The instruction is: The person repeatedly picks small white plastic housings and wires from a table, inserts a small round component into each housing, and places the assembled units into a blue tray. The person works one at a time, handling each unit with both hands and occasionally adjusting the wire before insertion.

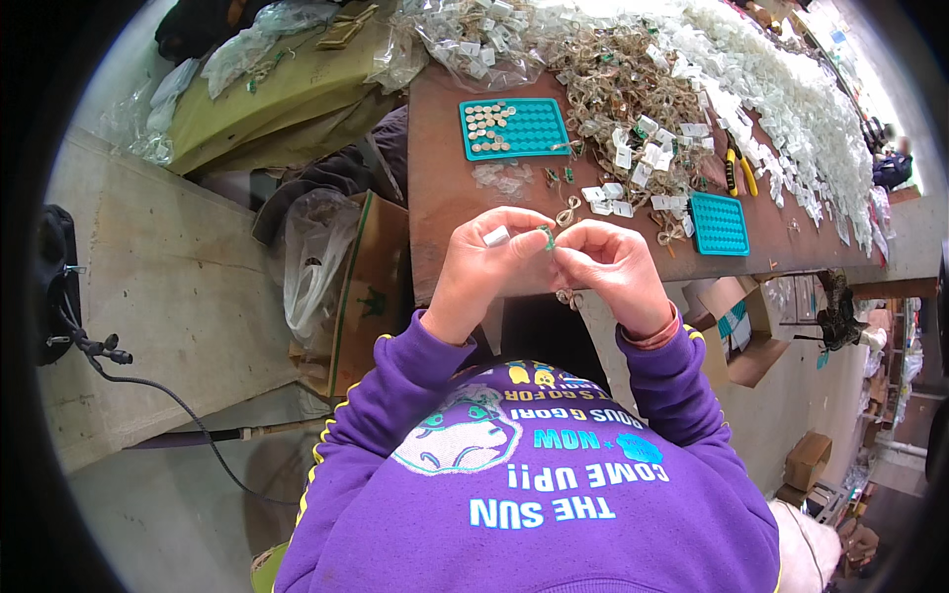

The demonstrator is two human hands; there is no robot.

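Just beyond the table's front edge, both my hands are raised close together. My left hand [484, 265] is closed, pinching a small green circuit board [548, 236] between thumb and forefinger. A small white plastic case [496, 236] is also tucked in that hand. My right hand [615, 269] pinches right beside the board; what lies between its fingertips is too small to make out. Below these fingers dangles a small bundle of thin wire [568, 297]. On the tabletop past my hands lie a looped wire [567, 211] and several white cases [610, 201].
A teal tray [546, 121] partly filled with round discs lies at the back left, a smaller teal tray [720, 223] at the right. Yellow-handled pliers [732, 172] lie beside heaps of wires [618, 94] and clear plastic pieces [781, 104]. A cardboard box [373, 296] stands left.
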